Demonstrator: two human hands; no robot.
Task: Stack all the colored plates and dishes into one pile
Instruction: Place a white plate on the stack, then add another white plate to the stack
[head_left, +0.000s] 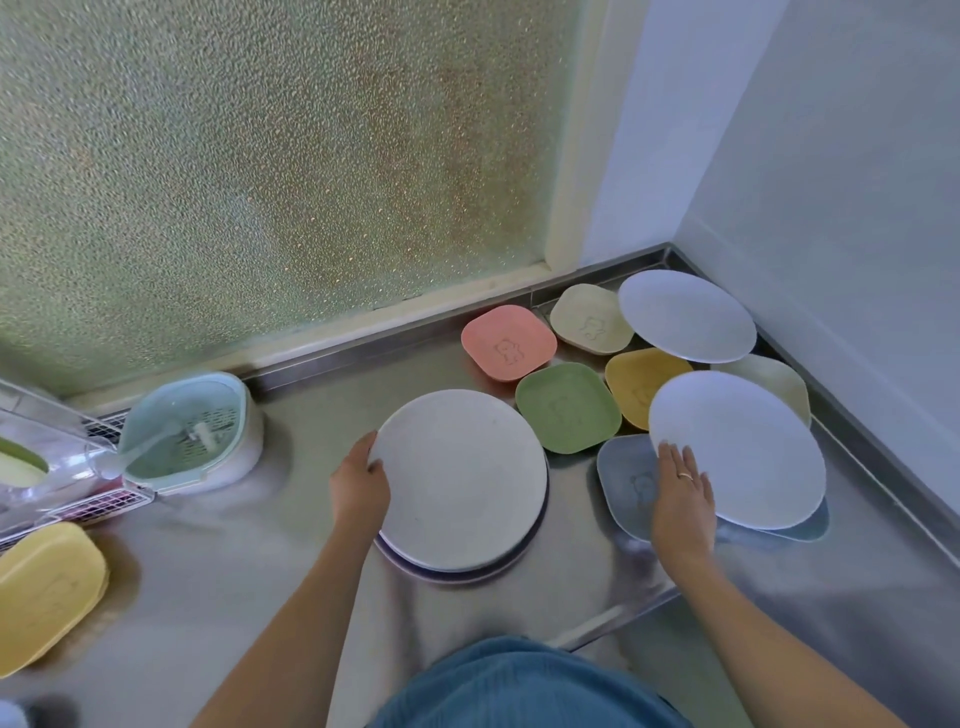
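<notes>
Head camera: the left hand (361, 480) grips the beige plate (460, 478) atop the central pile, while the right hand (681, 491), open and flat, touches the near white plate (737, 447) (immediately right of the pile, resting on a grey dish (628, 486)).

One view only — a wide-angle camera worn on the person's head, looking forward and steeply down onto a steel counter (270, 566). It sits close above the work: both forearms enter from the bottom edge, and the blue clothing (524, 686) on the person's front fills the lower middle. The upper half faces a frosted window (270, 156); a pale wall (841, 182) closes the right side, so the view looks into the counter's far right corner. Straight edges bow towards the frame borders — lens distortion. No second view overlaps it.
</notes>
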